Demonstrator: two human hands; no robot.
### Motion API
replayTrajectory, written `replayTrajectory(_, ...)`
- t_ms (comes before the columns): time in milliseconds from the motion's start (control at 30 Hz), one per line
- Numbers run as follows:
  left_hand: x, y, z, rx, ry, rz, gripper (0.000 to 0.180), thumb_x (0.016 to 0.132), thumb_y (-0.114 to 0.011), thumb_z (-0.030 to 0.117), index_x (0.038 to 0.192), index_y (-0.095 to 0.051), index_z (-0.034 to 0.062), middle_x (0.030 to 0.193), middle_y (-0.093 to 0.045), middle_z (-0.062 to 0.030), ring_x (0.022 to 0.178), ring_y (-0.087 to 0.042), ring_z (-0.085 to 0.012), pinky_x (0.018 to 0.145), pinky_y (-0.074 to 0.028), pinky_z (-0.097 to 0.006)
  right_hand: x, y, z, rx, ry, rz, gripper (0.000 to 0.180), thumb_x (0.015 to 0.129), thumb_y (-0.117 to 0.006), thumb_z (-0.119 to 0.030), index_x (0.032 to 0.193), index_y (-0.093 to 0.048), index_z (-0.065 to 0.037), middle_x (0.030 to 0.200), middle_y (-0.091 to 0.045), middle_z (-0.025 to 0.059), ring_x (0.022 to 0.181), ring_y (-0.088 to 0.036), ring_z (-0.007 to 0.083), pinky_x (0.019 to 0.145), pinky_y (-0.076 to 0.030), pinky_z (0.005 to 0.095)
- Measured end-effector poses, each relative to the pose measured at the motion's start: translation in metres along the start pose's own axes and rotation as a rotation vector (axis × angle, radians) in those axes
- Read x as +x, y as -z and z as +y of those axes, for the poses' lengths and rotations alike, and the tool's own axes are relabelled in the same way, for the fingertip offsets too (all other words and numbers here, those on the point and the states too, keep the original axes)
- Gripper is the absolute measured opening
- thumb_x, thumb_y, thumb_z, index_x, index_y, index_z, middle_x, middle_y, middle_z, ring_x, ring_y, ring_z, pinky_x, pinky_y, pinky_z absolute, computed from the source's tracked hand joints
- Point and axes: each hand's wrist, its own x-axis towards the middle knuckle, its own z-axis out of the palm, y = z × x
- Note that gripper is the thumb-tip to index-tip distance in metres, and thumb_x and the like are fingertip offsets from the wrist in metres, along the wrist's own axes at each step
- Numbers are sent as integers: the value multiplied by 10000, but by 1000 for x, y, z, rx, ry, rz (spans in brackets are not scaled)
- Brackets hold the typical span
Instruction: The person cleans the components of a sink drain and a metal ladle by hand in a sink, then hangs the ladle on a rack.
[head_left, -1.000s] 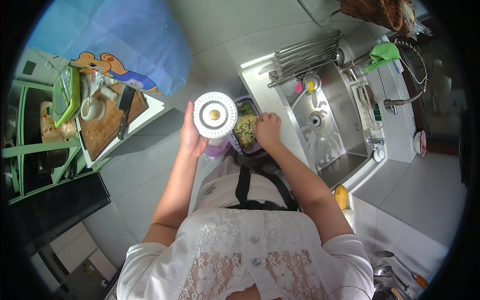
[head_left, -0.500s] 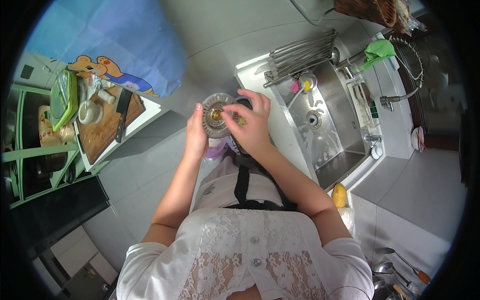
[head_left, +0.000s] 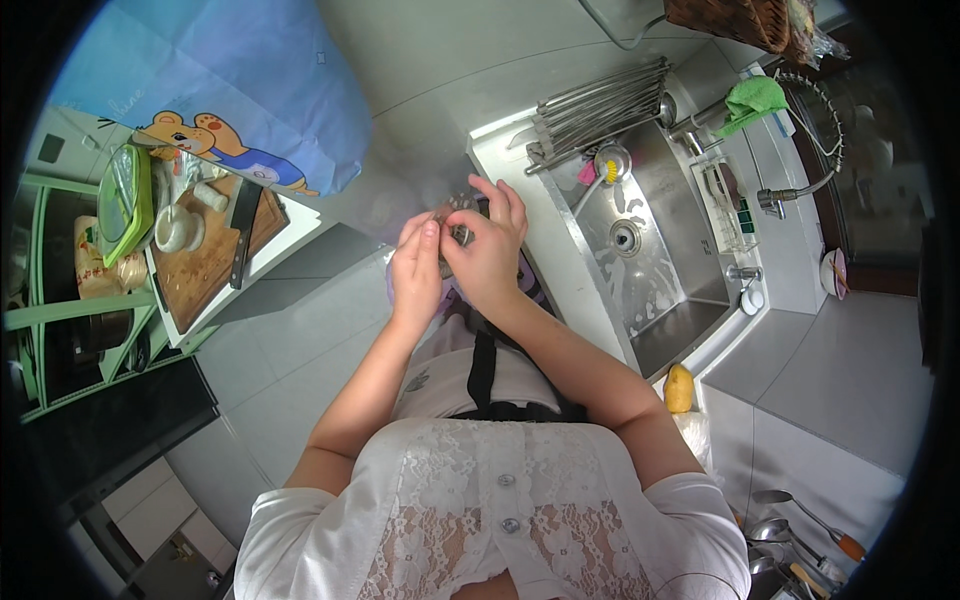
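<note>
My left hand (head_left: 415, 268) is closed at the left side of a ribbed clear glass piece, which looks like a lid (head_left: 461, 235). My right hand (head_left: 490, 250) pinches the same piece from the right, thumb and forefinger together, the other fingers raised. Only a small greyish part of it shows between the hands; the fingers hide the rest, its gold centre included. Below the hands, close to my body, is something purple (head_left: 538, 285), mostly covered. Pale steam or haze hangs just beyond my fingertips.
On the right is a steel sink (head_left: 655, 270) with a folding rack (head_left: 600, 110) across its far end. A knife (head_left: 243, 235) and a white mortar (head_left: 180, 228) rest on a wooden board (head_left: 195, 285) at left. A blue bag (head_left: 230, 80) stands at far left.
The glass piece faced up with its gold centre showing; it is now tilted and mostly behind my fingers. Both hands have come closer together.
</note>
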Motion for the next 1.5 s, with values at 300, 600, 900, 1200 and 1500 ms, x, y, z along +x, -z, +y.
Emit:
replayTrajectory(300,7,13,-12,-600,444,163,450,950,-343,377,1093,-492,-22,1027,-571,-115,942,-563,-189,833,-461,-333,-13,3,30,241,-118,211,83,689,-647,-106,699,-573,-69,1102,-490,101,1056,-385,321,897,-297,422)
replayTrajectory(600,12,27,-1,-899,568,158,440,947,-340,387,1145,-450,9,1085,-549,-111,966,-561,-200,855,-465,-347,-63,-20,126,-615,203,-277,85,710,-613,-155,740,-641,-80,1147,-489,129,1120,-374,361,947,-272,487)
replayTrajectory(900,5,23,-9,-501,337,104,475,956,-325,365,1080,-511,-54,1050,-569,-140,982,-545,-190,850,-435,-319,11,23,-7,105,165,-18,88,661,-686,-188,729,-657,-140,1218,-466,93,1159,-337,345,958,-254,453)
replayTrajectory(1200,-2,12,5,-218,49,74,398,957,-338,260,1061,-549,-61,1075,-533,-140,988,-502,-194,868,-386,-296,7,7,-21,41,107,-19,105,636,-696,-185,713,-657,-128,1222,-479,97,1172,-321,357,958,-229,482)
replayTrajectory(1500,-11,13,-7,-166,-57,75,416,958,-321,278,1055,-551,-55,1080,-527,-148,987,-501,-208,867,-388,-311,-4,-2,-13,115,138,-11,85,613,-673,-133,655,-602,-110,1145,-504,78,1133,-366,329,949,-258,460)
